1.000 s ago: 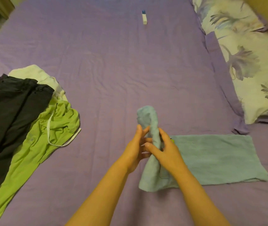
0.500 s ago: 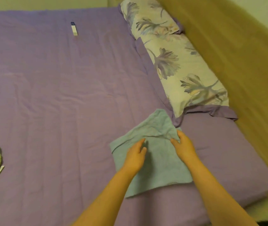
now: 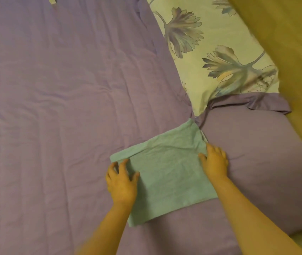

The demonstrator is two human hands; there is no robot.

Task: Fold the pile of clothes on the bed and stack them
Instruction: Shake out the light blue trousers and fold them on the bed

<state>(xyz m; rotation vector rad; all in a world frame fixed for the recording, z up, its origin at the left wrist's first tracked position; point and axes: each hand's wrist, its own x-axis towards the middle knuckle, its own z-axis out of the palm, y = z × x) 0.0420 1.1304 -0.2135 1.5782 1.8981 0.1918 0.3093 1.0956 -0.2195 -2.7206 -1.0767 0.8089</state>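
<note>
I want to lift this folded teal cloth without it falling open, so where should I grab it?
Probably pinch the two side edges of the folded teal cloth, where the left hand and right hand already rest. It lies flat, so slide fingers under from each side.

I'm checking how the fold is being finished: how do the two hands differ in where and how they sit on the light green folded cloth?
The left hand lies on the light green folded cloth at its left edge, fingers spread and bent, fingertips pressing down. The right hand sits at the right edge, mostly on the purple bedsheet, with its thumb touching the cloth. The left sits nearer the camera than the right. Neither grips the cloth.
</note>
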